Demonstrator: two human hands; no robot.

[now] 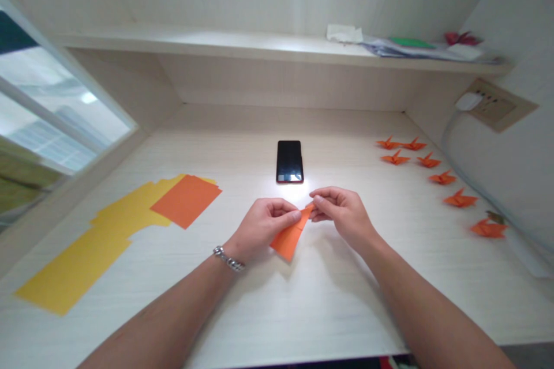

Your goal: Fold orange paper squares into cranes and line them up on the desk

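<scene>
Between my two hands is a folded piece of orange paper (289, 240), a narrow kite-like shape with its wide end toward me. My left hand (269, 220) pinches it along the left side, thumb on top. At the pointed upper end, the thumb and fingers of my right hand (340, 207) close on the tip; part of that tip is hidden by the fingers. Just beyond my hands lies a black phone (289, 161), face up on the desk.
Orange squares (187, 202) overlap fanned yellow sheets (73, 268) on the left. Several orange paper cranes (460, 199) line the right side, near a white cable (459, 167) running from a wall socket (502, 105). A shelf (259, 46) holding papers (415, 49) spans the back.
</scene>
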